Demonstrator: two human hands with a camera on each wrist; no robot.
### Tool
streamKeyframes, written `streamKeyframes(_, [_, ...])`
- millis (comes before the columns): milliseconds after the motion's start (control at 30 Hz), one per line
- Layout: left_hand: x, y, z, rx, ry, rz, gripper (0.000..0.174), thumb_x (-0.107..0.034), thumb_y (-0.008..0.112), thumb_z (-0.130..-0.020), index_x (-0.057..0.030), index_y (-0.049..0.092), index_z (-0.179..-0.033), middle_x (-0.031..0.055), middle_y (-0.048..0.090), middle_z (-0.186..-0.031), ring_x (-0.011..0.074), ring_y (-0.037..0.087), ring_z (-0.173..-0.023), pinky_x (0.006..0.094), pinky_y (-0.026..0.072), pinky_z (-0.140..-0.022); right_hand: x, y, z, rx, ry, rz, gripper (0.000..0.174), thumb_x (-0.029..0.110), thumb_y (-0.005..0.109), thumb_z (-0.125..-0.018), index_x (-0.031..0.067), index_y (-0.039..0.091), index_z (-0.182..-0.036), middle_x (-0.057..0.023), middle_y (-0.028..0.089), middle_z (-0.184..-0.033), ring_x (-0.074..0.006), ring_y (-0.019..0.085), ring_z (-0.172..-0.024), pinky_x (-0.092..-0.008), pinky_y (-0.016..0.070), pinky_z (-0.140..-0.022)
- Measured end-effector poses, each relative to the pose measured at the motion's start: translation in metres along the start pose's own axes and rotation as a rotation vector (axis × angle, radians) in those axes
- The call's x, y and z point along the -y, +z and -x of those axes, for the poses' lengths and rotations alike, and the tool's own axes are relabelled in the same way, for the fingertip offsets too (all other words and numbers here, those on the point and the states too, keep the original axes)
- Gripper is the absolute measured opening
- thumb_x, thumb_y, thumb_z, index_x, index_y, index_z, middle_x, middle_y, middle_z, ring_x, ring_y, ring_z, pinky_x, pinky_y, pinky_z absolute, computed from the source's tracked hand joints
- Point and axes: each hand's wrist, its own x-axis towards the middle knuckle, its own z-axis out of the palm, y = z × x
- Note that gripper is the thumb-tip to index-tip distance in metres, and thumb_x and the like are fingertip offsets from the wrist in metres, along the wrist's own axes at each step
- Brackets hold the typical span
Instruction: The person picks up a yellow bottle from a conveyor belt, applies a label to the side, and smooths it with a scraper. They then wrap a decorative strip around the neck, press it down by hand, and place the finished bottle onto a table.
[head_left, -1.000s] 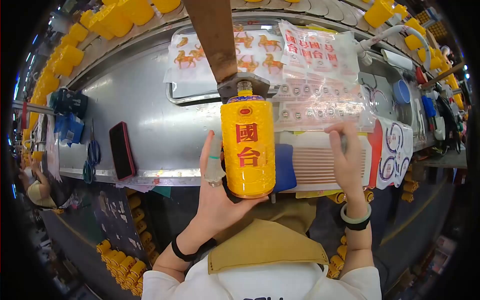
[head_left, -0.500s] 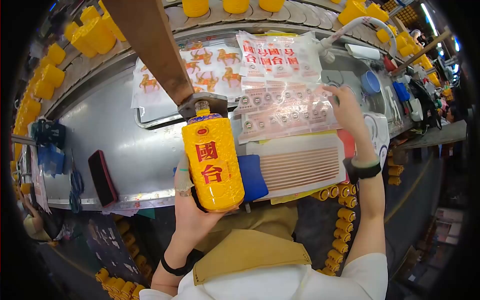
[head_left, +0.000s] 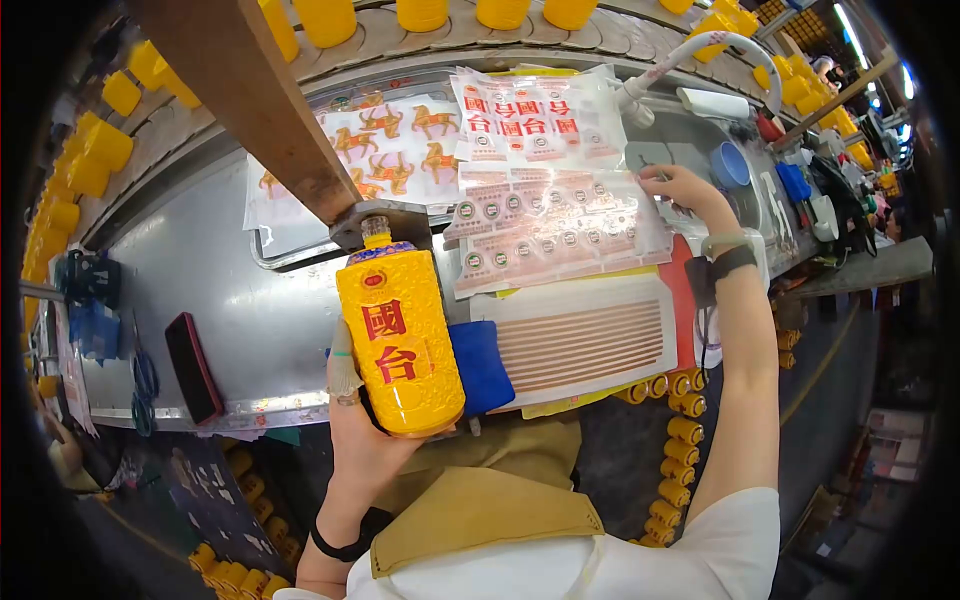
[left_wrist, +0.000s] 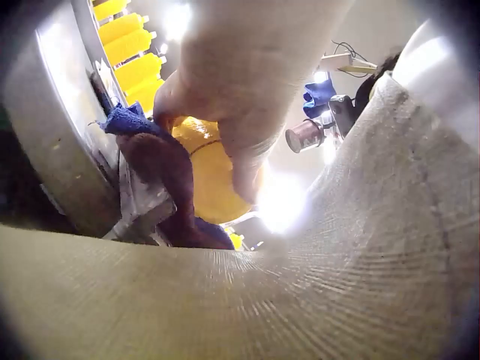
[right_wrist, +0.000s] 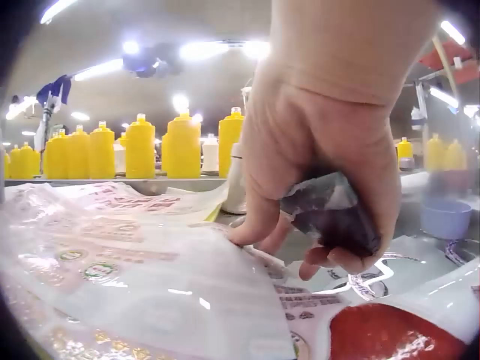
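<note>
My left hand (head_left: pixel 365 430) grips the lower part of a yellow bottle (head_left: pixel 425 345) with red characters. The bottle lies tilted, its glass neck at a metal bracket (head_left: pixel 385 222) on a wooden bar (head_left: pixel 240 90). In the left wrist view the bottle (left_wrist: pixel 214 169) shows between the thumb and fingers. My right hand (head_left: pixel 692 195) is at the right edge of a clear decal sheet (head_left: pixel 560 225) with rows of round emblems. In the right wrist view a dark grey piece (right_wrist: pixel 334 214) is tucked in its palm under curled fingers, and a fingertip reaches the sheet.
Red-character decals (head_left: pixel 520 115) and horse decals (head_left: pixel 390 150) lie behind. A striped sheet (head_left: pixel 590 340) and blue cloth (head_left: pixel 480 365) are right of the bottle. A phone (head_left: pixel 193 368) and scissors (head_left: pixel 144 385) lie left. A white hose (head_left: pixel 720 42) arches over a basin with a blue cup (head_left: pixel 733 163).
My right hand has reached forward from over the striped sheet to the decal sheet's edge. The head view has shifted, so the bottle appears further left; my left hand still grips it.
</note>
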Motion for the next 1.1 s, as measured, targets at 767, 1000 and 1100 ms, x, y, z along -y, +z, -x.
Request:
streamKeyframes(767, [-0.004, -0.018, 0.014, 0.155, -0.039, -0.078, 0.127, -0.024, 0.101, -0.064, 0.0048, 0.022, -0.158, 0.02, 0.051, -0.143, 0.0308, 0.055, -0.129, 0.0407, 0.0476, -0.106, 0.21, 0.155, 0.255, 0.151, -1.446, 0.466, 0.019, 0.01, 0.069, -0.078, 0.0054, 0.06, -0.093, -0.0095, 0.059, -0.093, -0.0276, 0.062, -0.092, -0.0394, 0.051, -0.077])
streamKeyframes(1000, [-0.006, -0.018, 0.019, 0.22, -0.111, 0.189, 0.098, -0.008, 0.082, -0.088, 0.0029, 0.017, -0.16, 0.016, 0.047, -0.149, 0.0243, 0.05, -0.136, 0.0395, 0.0458, -0.111, 0.227, 0.185, 0.251, 0.008, -1.41, 0.612, 0.03, 0.016, 0.064, -0.082, 0.0063, 0.063, -0.11, -0.0066, 0.06, -0.095, -0.0269, 0.061, -0.094, -0.0397, 0.0489, -0.083])
streamKeyframes(1100, [-0.003, -0.005, 0.016, 0.005, -0.033, 0.384, 0.072, -0.011, 0.078, -0.092, 0.0046, 0.035, -0.148, 0.0167, 0.055, -0.132, 0.0261, 0.057, -0.125, 0.0396, 0.045, -0.108, 0.224, 0.182, 0.248, -0.163, -1.349, 0.483, 0.026, 0.01, 0.07, -0.084, 0.0045, 0.061, -0.108, -0.0083, 0.063, -0.093, -0.0256, 0.064, -0.09, -0.0376, 0.0509, -0.078])
